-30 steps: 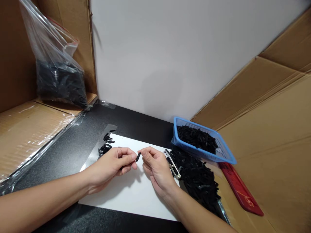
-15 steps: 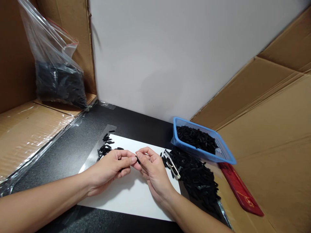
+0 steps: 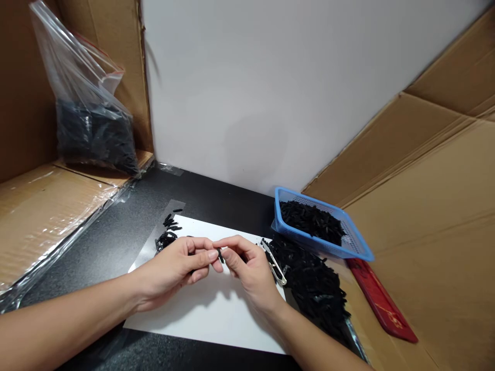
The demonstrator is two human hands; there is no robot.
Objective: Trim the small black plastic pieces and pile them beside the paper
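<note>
Over a white sheet (image 3: 193, 319), my left hand (image 3: 181, 263) pinches a small, slim black piece (image 3: 220, 255) between thumb and fingers. My right hand (image 3: 253, 268) is closed at the other side of that piece, its thumb and forefinger at the piece's edge. Exactly what the piece is cannot be made out. Beside my right hand lies a pale metal tool with a long open frame (image 3: 275, 265), against a heap of similar black pieces (image 3: 317, 288). A smaller group of black pieces (image 3: 166, 239) lies behind my left hand, partly hidden by it.
A blue plastic basket (image 3: 325, 242) of black pieces stands at the back right. Below it lies a flat red object (image 3: 382, 304). At the left, a clear zip bag (image 3: 95, 134) of dark contents rests on cardboard (image 3: 50, 206). A white wall (image 3: 251, 93) rises behind.
My right hand has shifted slightly, its forefinger now stretched across towards my left fingertips. More of the black piece shows between the hands. My left hand is almost still.
</note>
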